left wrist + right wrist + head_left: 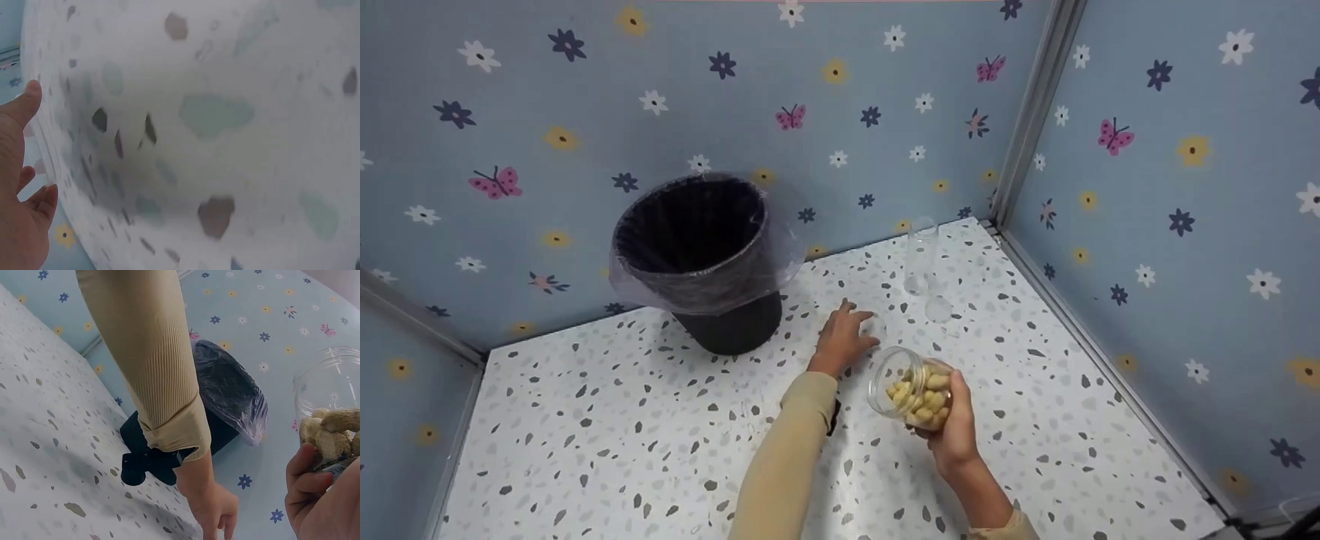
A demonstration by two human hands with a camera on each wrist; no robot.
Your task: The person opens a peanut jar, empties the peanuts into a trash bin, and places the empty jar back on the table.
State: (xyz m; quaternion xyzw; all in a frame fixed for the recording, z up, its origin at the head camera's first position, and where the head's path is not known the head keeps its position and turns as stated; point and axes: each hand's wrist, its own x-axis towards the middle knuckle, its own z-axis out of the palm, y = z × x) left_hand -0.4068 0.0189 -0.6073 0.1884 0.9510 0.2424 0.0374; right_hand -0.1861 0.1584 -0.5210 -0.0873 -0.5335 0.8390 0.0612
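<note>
My right hand (956, 431) grips a clear jar (898, 382) of unshelled peanuts (930, 397), tilted with its uncovered mouth toward the left. In the right wrist view, fingers wrap the lower part of the jar (315, 391), where the peanuts (334, 436) lie. Just left of the jar's mouth, low over the speckled table, is my left hand (840, 341). Between its thumb and bent fingers sits a clear round lid (48, 143), seen edge-on in the left wrist view; the thumb's contact with it is hard to make out.
A black bin (735, 326) with a translucent liner (705, 289) stands at the back left of the speckled table (660, 420). Behind my hands are a clear cylindrical container (921, 259) and a clear round disc (938, 309). Flower-patterned walls (840, 112) enclose the back and sides.
</note>
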